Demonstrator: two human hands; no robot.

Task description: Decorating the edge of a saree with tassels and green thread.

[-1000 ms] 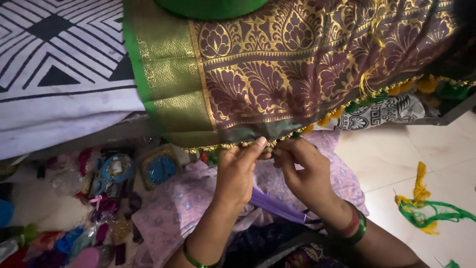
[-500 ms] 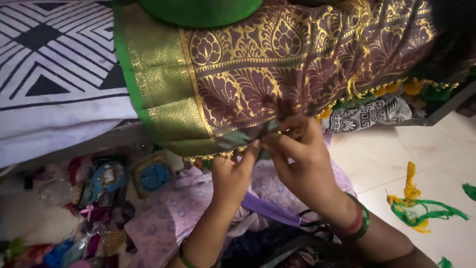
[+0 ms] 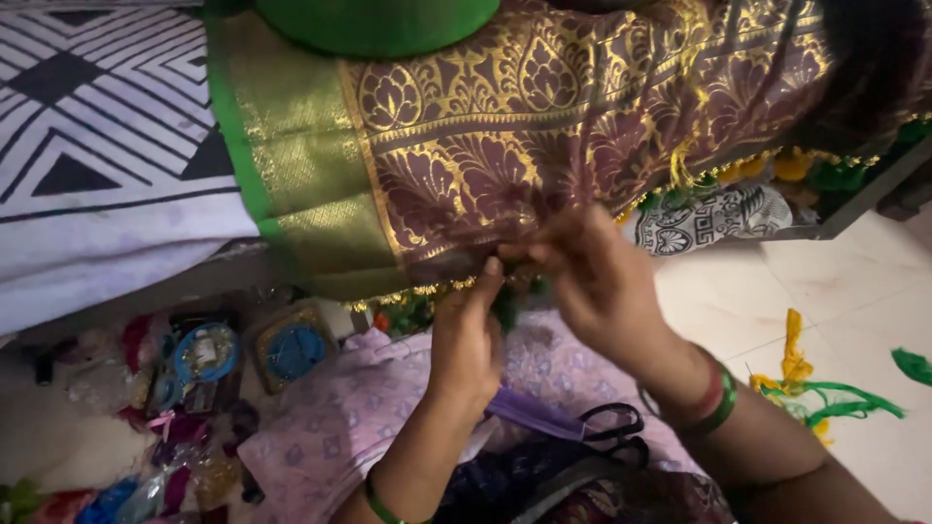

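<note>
Tiled floor (image 3: 777, 301), blue-filled boxes (image 3: 291, 351), hands (image 3: 464, 340) pinching sari hem (image 3: 456, 262)

Both hands, left hand (image 3: 466, 335) and right hand (image 3: 597, 281), pinch the maroon-gold sari's (image 3: 544, 146) fringed edge (scissors (image 3: 612, 432) below).

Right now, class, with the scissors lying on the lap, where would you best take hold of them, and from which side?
Grip the scissors by their black loop handles, which lie exposed near the right hand's wrist. Come from above and from the right: the blades seem to run left under a purple strip and toward the left hand's forearm, so that end is probably covered and sharp.
</note>
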